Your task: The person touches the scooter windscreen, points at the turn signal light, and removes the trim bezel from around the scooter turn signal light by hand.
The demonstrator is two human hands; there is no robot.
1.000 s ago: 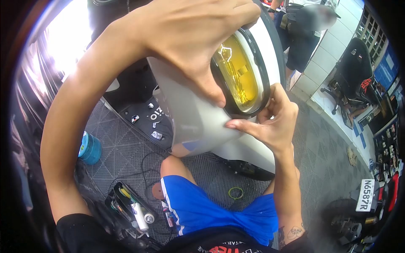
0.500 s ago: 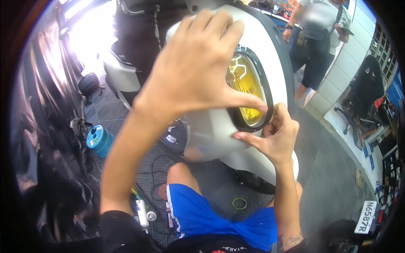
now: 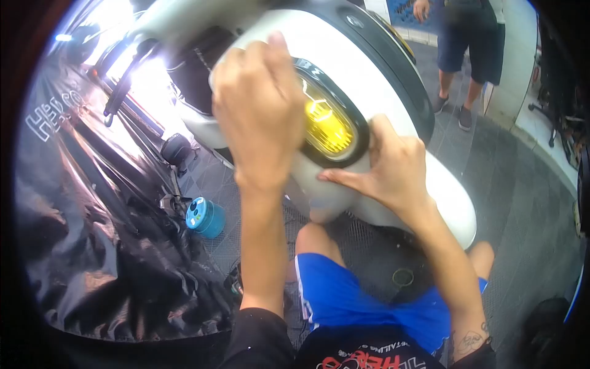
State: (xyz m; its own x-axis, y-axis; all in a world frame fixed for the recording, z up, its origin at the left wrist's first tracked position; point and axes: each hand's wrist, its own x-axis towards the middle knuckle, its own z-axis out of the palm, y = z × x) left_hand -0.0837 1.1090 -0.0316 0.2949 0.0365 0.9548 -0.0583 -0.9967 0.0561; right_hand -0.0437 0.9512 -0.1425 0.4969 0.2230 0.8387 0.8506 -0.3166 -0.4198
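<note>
A white scooter front panel (image 3: 362, 52) faces me, carrying an oval yellow headlight (image 3: 332, 130) in a glossy black surround (image 3: 359, 144). My left hand (image 3: 259, 117) is at the headlight's upper left, its fingers curled in and covering part of the lens. Whatever those fingers hold, if anything, is hidden. At the lower right of the surround is my right hand (image 3: 396, 166). Its thumb stretches along the white panel under the headlight while its index finger lies by the surround's right edge; the two are spread apart. The other right fingers are partly hidden.
Black sheeting (image 3: 123, 246) hangs on the left, with a blue bucket (image 3: 209, 216) beside it. My knees in blue shorts (image 3: 362, 295) are below the scooter. A green ring (image 3: 403, 278) lies on the floor mat. Another person (image 3: 470, 52) stands at the back right.
My left hand has swung off the lens's right side to its upper left, its fingers now curled. My right hand stays by the lower surround. The view has shifted, and the person behind stands differently.
</note>
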